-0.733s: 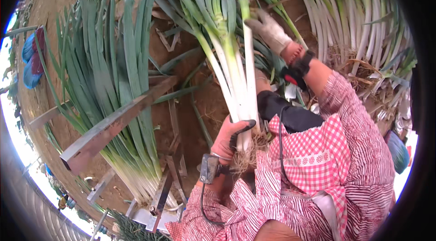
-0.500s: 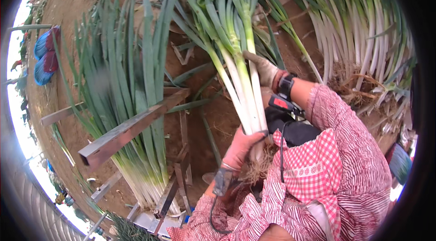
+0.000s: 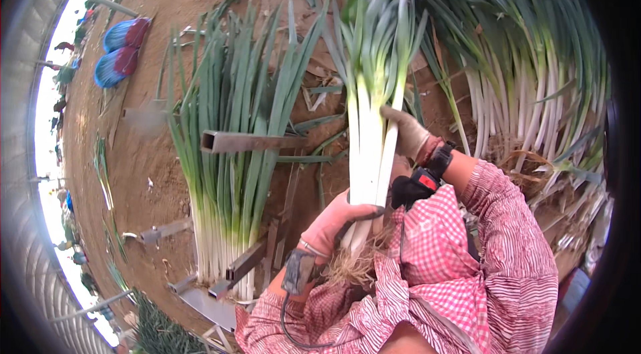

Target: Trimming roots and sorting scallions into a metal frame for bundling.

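Note:
A bunch of long green onions (image 3: pixel 368 147) stands nearly upright in front of my body, its leaves pointing away and its roots near my lap. My left hand (image 3: pixel 337 220), in a pinkish glove, is wrapped round the white stalks just above the roots. Higher up, my right hand (image 3: pixel 407 132), in a pale glove, grips the right side of the bunch with its thumb showing; the other fingers are mostly hidden. To the left, more green onions (image 3: pixel 224 200) stand in a metal frame (image 3: pixel 257 143) with square bars.
A big pile of untrimmed green onions (image 3: pixel 514 87) lies on the right, roots toward me. Two blue and dark red bundles (image 3: pixel 120 52) sit on the brown soil (image 3: pixel 157 160) at the far left. Another heap of green leaves (image 3: pixel 163 327) is at the lower left.
The bunch in my hands has swung from leaning left to nearly upright, both hands staying on it. My view has turned, so the metal frame appears further right.

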Available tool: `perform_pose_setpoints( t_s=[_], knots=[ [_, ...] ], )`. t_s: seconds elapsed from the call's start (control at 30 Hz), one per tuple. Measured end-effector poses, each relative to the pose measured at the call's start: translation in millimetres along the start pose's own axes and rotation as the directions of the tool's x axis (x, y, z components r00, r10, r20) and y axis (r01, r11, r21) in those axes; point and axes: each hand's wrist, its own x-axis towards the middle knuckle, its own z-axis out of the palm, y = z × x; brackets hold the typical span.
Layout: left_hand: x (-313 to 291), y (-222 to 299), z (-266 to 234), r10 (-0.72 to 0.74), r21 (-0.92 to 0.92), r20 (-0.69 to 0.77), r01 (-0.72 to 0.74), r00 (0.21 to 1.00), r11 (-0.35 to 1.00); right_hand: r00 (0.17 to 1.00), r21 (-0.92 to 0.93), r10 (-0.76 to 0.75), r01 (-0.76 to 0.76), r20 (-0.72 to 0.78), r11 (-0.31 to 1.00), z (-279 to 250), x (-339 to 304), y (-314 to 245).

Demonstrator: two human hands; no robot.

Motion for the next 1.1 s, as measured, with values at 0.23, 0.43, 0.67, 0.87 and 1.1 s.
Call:
perform_pose_setpoints(
  t_s=[0.23,0.43,0.67,0.87,1.1],
  knots=[
    [-39,-1,36,0.237,0.285,-0.013,-0.224,0.971,0.932,0.999,-0.100,0.030,-0.029,0.011,0.995,57,-28,-4],
    [-110,48,100,0.603,0.760,0.069,-0.433,0.795,0.484,0.933,-0.239,-0.269,0.325,0.239,0.915,152,-96,-65],
    [-294,41,65,0.665,0.853,-0.004,-0.345,0.747,0.392,0.828,-0.392,-0.364,0.532,0.426,0.751,310,-123,15],
    [-422,17,-16,0.715,0.826,-0.127,-0.326,0.688,0.460,0.816,-0.161,-0.204,0.338,0.540,0.927,410,-76,117],
    [-469,-53,-178,0.681,0.752,-0.293,-0.278,0.672,0.597,0.789,-0.255,0.084,0.094,0.609,0.962,402,16,296]
  ],
)
